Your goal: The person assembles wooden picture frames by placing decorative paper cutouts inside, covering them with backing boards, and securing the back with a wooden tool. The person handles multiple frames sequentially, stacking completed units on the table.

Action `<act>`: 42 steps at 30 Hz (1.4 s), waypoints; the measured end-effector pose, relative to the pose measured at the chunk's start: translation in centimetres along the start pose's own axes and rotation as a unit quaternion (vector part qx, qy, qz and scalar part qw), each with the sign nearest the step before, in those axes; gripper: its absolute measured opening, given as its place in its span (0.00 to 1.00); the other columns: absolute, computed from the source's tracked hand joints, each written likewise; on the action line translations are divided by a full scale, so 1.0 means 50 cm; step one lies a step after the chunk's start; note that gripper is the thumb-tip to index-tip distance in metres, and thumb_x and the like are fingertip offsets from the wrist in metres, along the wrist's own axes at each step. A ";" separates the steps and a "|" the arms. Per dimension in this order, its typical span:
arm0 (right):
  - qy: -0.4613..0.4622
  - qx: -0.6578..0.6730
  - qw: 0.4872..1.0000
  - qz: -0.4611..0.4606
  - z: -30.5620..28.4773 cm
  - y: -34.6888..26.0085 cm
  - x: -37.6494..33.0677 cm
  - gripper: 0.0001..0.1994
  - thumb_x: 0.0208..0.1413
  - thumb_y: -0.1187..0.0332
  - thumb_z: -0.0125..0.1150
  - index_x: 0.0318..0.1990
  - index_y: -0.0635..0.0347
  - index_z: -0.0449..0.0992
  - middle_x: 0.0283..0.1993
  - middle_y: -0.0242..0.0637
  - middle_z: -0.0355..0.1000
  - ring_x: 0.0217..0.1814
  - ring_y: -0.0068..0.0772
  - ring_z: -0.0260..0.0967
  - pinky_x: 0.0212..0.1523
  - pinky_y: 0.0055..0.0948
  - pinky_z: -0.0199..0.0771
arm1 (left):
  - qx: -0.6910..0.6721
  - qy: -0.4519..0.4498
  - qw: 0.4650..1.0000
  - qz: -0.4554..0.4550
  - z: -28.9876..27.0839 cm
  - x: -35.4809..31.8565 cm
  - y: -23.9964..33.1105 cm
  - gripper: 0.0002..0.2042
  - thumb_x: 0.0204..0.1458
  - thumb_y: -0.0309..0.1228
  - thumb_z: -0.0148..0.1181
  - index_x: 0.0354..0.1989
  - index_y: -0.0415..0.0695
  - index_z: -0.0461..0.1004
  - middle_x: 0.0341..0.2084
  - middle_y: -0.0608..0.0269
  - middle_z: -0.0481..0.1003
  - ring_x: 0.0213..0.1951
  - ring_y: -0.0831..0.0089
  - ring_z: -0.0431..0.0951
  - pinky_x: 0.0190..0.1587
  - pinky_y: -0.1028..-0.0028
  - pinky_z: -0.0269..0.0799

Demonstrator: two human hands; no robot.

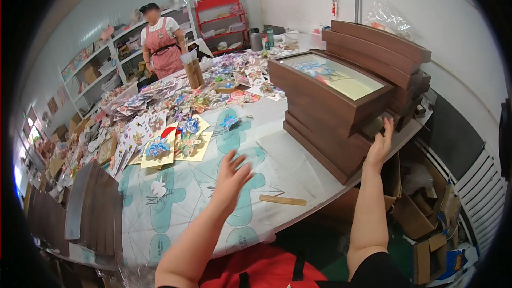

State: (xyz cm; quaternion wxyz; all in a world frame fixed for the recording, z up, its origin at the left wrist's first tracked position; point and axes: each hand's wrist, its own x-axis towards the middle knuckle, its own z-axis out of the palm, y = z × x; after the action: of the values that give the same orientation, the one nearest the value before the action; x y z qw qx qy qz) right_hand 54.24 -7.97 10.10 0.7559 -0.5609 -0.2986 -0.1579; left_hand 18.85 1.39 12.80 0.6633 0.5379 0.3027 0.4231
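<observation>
At the right stands a stack of dark brown wooden shadow-box frames (314,146). The glazed frame (330,73) on top shows a blue and yellow picture behind its pane. My right hand (378,146) rests against the near right corner of the stack, fingers stretched upward along a frame's edge. Over the table (277,154), my left hand (232,178) is held with its fingers apart and nothing in it. A flat wooden stick (282,200) lies between my arms. Farther left are cream cards with paper cut-outs (159,148) and a loose blue cut-out (230,122).
More brown frames (93,208) stand at the table's left edge. Heaps of paper cut-outs (176,96) cover its far side, around a bundle of brown tubes (192,72). A person in a pink apron (162,48) stands beyond. Cardboard boxes (418,210) sit on the floor at right.
</observation>
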 end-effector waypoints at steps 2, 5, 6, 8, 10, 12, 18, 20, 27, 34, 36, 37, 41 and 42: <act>0.012 -0.002 1.000 -0.011 0.000 0.008 0.000 0.22 0.53 0.77 0.41 0.56 0.63 0.68 0.69 0.45 0.53 0.75 0.45 0.38 0.70 0.38 0.38 | -0.076 -0.066 0.993 -0.064 0.105 0.075 0.023 0.36 0.57 0.38 0.55 0.68 0.41 0.42 0.63 0.46 0.53 0.63 0.52 0.59 0.60 0.61 0.63; -0.006 -0.040 0.999 -0.028 0.000 -0.012 -0.006 0.19 0.54 0.76 0.40 0.53 0.63 0.69 0.68 0.44 0.55 0.75 0.48 0.38 0.70 0.40 0.40 | -0.105 -0.052 0.986 -0.118 0.258 0.182 0.042 0.41 0.53 0.50 0.58 0.68 0.43 0.42 0.64 0.47 0.50 0.65 0.50 0.55 0.61 0.57 0.61; -0.017 -0.070 0.997 -0.037 -0.001 -0.020 -0.009 0.19 0.54 0.76 0.41 0.52 0.64 0.69 0.68 0.44 0.55 0.74 0.48 0.39 0.70 0.40 0.41 | -0.108 -0.036 0.985 -0.132 0.294 0.213 0.046 0.44 0.50 0.54 0.59 0.67 0.44 0.43 0.63 0.48 0.50 0.64 0.51 0.56 0.60 0.57 0.61; -0.026 -0.087 0.995 -0.044 -0.005 -0.025 -0.010 0.18 0.54 0.75 0.41 0.52 0.65 0.69 0.67 0.45 0.57 0.74 0.49 0.40 0.69 0.40 0.42 | -0.147 -0.035 0.976 -0.158 0.352 0.258 0.058 0.42 0.46 0.55 0.62 0.64 0.45 0.50 0.58 0.51 0.56 0.59 0.54 0.61 0.57 0.59 0.63; -0.018 -0.077 0.995 -0.059 -0.005 -0.019 -0.011 0.18 0.53 0.75 0.41 0.52 0.65 0.69 0.65 0.46 0.58 0.73 0.52 0.40 0.69 0.44 0.41 | -0.159 -0.041 0.971 -0.174 0.387 0.285 0.050 0.40 0.42 0.55 0.65 0.59 0.47 0.56 0.51 0.55 0.61 0.53 0.59 0.65 0.52 0.61 0.65; -0.023 -0.075 0.995 -0.054 -0.006 -0.023 -0.013 0.21 0.53 0.75 0.41 0.55 0.65 0.65 0.67 0.46 0.55 0.73 0.53 0.39 0.69 0.46 0.40 | -0.142 -0.050 0.973 -0.177 0.396 0.298 0.056 0.36 0.39 0.54 0.67 0.53 0.48 0.62 0.44 0.60 0.65 0.46 0.64 0.68 0.46 0.63 0.66; 0.001 0.002 0.999 -0.053 0.003 -0.011 -0.025 0.25 0.62 0.65 0.39 0.65 0.64 0.51 0.71 0.47 0.46 0.75 0.52 0.35 0.71 0.45 0.35 | -0.089 -0.062 0.977 -0.186 0.422 0.240 0.081 0.33 0.38 0.49 0.68 0.52 0.50 0.63 0.41 0.63 0.65 0.45 0.67 0.68 0.45 0.60 0.65; 0.016 0.028 0.999 -0.026 0.000 -0.001 -0.031 0.28 0.64 0.57 0.36 0.67 0.64 0.47 0.71 0.48 0.44 0.75 0.50 0.34 0.71 0.43 0.34 | -0.087 -0.045 0.977 -0.190 0.449 0.215 0.074 0.34 0.38 0.50 0.67 0.54 0.49 0.63 0.41 0.63 0.66 0.46 0.66 0.68 0.47 0.59 0.65; -0.003 0.148 0.989 -0.019 0.006 0.002 -0.052 0.37 0.64 0.43 0.31 0.70 0.64 0.42 0.73 0.44 0.40 0.74 0.40 0.38 0.70 0.36 0.37 | -0.072 -0.067 0.980 -0.173 0.468 0.221 0.032 0.28 0.44 0.52 0.62 0.49 0.52 0.63 0.34 0.66 0.65 0.36 0.73 0.68 0.38 0.63 0.68; -0.004 0.104 0.994 -0.030 0.006 0.005 -0.040 0.36 0.65 0.45 0.29 0.70 0.64 0.39 0.72 0.49 0.40 0.72 0.43 0.43 0.68 0.38 0.45 | -0.052 -0.119 0.980 -0.148 0.487 0.179 0.045 0.50 0.49 0.57 0.57 0.69 0.50 0.28 0.69 0.57 0.38 0.69 0.56 0.42 0.59 0.41 0.52; -0.001 0.069 0.998 -0.013 0.008 0.000 -0.038 0.36 0.64 0.43 0.26 0.69 0.64 0.42 0.72 0.52 0.39 0.73 0.47 0.41 0.68 0.40 0.44 | -0.015 -0.186 0.974 -0.131 0.449 0.171 0.040 0.50 0.51 0.58 0.55 0.70 0.48 0.27 0.70 0.56 0.37 0.69 0.57 0.42 0.60 0.45 0.53; -0.013 0.063 0.997 -0.042 0.007 0.017 -0.037 0.35 0.65 0.45 0.29 0.69 0.67 0.43 0.72 0.52 0.40 0.73 0.48 0.41 0.69 0.40 0.43 | 0.015 -0.234 0.964 -0.126 0.399 0.172 0.027 0.49 0.52 0.57 0.54 0.70 0.47 0.28 0.70 0.55 0.37 0.69 0.59 0.42 0.61 0.47 0.54; -0.003 -0.056 0.995 -0.086 -0.027 0.046 -0.074 0.27 0.66 0.61 0.43 0.66 0.70 0.50 0.69 0.53 0.48 0.72 0.48 0.45 0.69 0.41 0.42 | 0.243 -0.236 0.940 0.035 0.222 0.096 -0.069 0.32 0.55 0.39 0.57 0.66 0.41 0.54 0.63 0.54 0.59 0.62 0.59 0.62 0.60 0.65 0.63; 0.017 -0.069 0.990 -0.124 -0.054 0.063 -0.089 0.25 0.64 0.64 0.46 0.64 0.70 0.54 0.68 0.52 0.52 0.69 0.46 0.49 0.68 0.41 0.45 | 0.314 -0.211 0.924 0.064 0.176 0.059 -0.078 0.30 0.54 0.35 0.58 0.64 0.40 0.57 0.61 0.52 0.63 0.60 0.58 0.65 0.59 0.66 0.63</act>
State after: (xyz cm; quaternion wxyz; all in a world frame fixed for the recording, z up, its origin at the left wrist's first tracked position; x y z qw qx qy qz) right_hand 53.37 -9.93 4.39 0.6948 -0.5674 -0.3417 -0.2802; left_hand 28.67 -0.27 11.28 0.4806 0.8135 0.2384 0.2245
